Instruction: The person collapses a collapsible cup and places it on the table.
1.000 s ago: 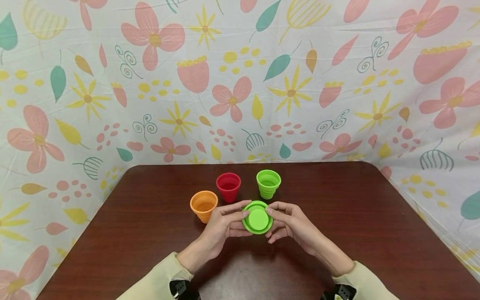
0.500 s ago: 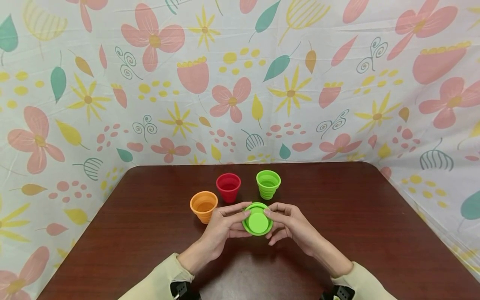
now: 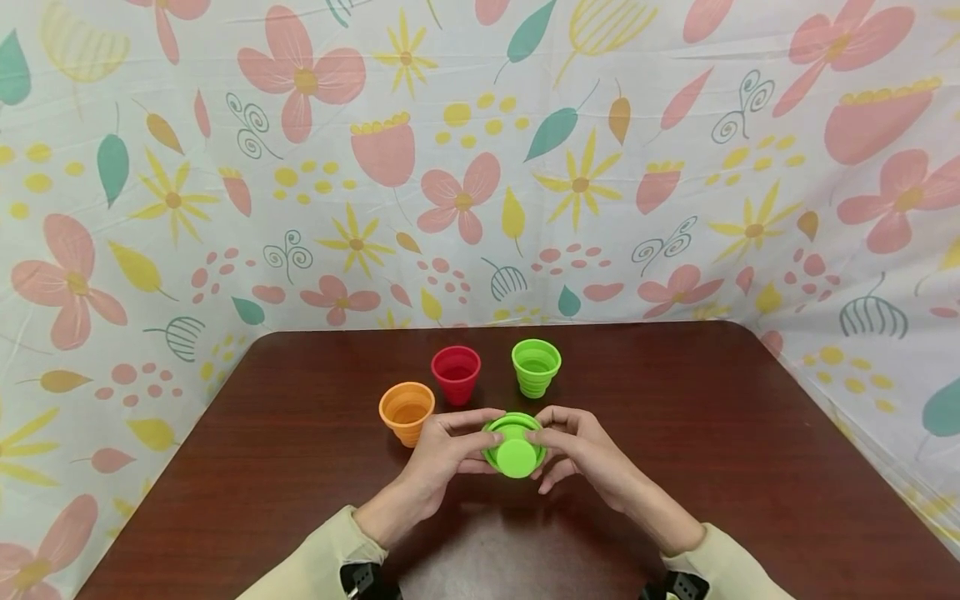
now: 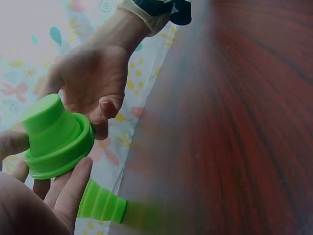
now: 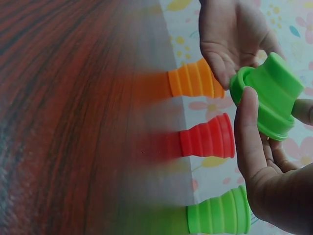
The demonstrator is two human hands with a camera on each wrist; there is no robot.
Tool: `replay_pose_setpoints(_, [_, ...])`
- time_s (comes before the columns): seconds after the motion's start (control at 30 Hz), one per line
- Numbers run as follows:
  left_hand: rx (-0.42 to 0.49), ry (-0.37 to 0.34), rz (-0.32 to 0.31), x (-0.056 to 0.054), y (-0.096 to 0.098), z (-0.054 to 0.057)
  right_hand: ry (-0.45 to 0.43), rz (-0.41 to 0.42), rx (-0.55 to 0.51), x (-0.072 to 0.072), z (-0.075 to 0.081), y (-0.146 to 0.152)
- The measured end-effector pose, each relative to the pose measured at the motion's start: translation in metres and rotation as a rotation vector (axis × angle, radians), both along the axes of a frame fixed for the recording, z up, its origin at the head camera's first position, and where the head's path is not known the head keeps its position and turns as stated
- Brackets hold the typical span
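Left wrist, gripped green cup (image 4: 54, 132), stepped, smooth

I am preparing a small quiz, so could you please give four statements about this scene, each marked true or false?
1. An orange cup, a red cup and a green cup, all tapered, ribbed and rubbery-looking, stand upright on the brown wood-grain table. True.
2. The orange cup is rightmost of these three in the head view. False: it is leftmost.
3. The left hand and right hand hold a round, green, rubbery-looking, partly folded cup. True.
4. The partly folded cup is red. False: it is green.
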State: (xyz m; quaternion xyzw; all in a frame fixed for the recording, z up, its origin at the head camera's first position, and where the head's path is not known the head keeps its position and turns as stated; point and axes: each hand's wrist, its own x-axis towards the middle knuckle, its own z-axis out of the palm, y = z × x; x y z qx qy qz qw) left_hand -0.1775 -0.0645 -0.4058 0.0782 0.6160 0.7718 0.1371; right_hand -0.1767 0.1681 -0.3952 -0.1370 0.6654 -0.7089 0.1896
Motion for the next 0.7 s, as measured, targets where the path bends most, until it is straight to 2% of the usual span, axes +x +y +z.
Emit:
replay_pose_setpoints(0.33, [-0.017,0.035,0.017,-0.0002,0.0014,-0.0005,0.020,-0.003,0.012,-0.0007,-0.0007,0.0005])
replay_pose_setpoints(0.7, [-0.015,0.056,0.044,-0.0016,0.0062,-0.0031,-0.023,0.014,0.007,-0.0003,0.0011,0.0012])
